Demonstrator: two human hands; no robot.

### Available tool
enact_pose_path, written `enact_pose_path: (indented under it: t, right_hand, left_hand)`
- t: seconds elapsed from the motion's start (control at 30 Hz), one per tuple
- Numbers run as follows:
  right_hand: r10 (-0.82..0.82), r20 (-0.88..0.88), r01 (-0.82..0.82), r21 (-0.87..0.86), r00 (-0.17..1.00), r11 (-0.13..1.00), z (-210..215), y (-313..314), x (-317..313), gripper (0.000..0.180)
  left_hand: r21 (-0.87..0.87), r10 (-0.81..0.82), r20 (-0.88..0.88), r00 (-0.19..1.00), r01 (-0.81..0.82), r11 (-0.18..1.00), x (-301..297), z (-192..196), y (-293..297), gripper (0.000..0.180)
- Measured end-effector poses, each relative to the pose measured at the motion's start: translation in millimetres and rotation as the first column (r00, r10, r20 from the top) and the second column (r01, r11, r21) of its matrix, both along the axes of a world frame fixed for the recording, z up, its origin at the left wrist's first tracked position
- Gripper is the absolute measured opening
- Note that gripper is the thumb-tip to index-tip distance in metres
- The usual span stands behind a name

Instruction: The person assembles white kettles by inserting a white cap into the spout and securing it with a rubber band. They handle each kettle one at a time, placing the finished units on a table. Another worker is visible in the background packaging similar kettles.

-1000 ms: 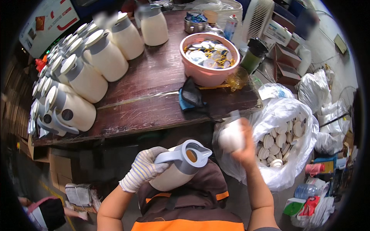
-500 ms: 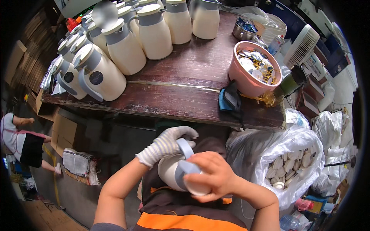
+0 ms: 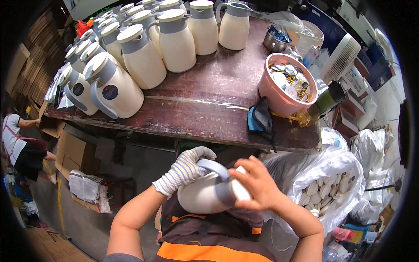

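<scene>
1. Cream plastic forms the body of the jug (image 3: 203, 196), which lies on its side in the person's lap, just below the near edge of the wooden table (image 3: 209, 109).
2. Its long axis runs roughly left to right, tilted a little upward; the grey collar and lid end point to the person's right, and the rounded base points left.
3. Its grey handle (image 3: 214, 167) arches over the upper side, facing the table.
4. The left hand (image 3: 185, 170), in a striped knit glove, comes in from the lower left with the forearm raised and the wrist bent; its fingers curl over the jug's upper side beside the handle, gripping the body.
5. The right hand (image 3: 255, 183) is bare, its elbow out to the right; the fingers wrap closed around the lid end, probably pressing a cap there, though the palm hides it.
6. On the table, far from its near edge, stand rows of finished jugs (image 3: 144, 56).
7. A pink bowl (image 3: 279, 98) of small parts sits toward the table's right end.
8. Right of the table, a white sack (image 3: 336, 174) holds round pale lids.
</scene>
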State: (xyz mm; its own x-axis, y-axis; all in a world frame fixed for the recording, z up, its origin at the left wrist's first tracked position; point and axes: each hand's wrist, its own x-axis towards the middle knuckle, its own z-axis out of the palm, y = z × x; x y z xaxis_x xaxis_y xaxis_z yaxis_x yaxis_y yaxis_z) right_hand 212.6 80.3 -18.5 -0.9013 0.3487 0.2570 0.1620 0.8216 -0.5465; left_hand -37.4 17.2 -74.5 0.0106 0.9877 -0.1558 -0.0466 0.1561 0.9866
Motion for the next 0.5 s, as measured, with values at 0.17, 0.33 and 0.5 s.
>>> enact_pose_path:
  t: [0.17, 0.33, 0.5]
  right_hand:
    - [-0.348, -0.043, 0.34, -0.131, 0.936, 0.931, -31.1, 12.7, 7.8, 0.063]
    - [-0.468, 0.299, 0.543, -0.263, 0.832, 0.797, -9.6, 16.2, -0.6, 0.062]
    - [0.02, 0.014, -0.019, -0.107, 1.0, 0.994, 19.7, -13.8, 2.1, 0.075]
  left_hand:
    - [-0.09, -0.275, -0.163, 0.947, 0.264, 0.96, 23.3, 57.1, -20.2, 0.047]
    - [-0.1, -0.224, -0.204, 0.953, 0.208, 0.973, 41.8, 41.6, -31.8, 0.055]
    - [-0.004, -0.111, -0.075, 0.991, 0.111, 0.994, -3.6, 2.6, -3.7, 0.033]
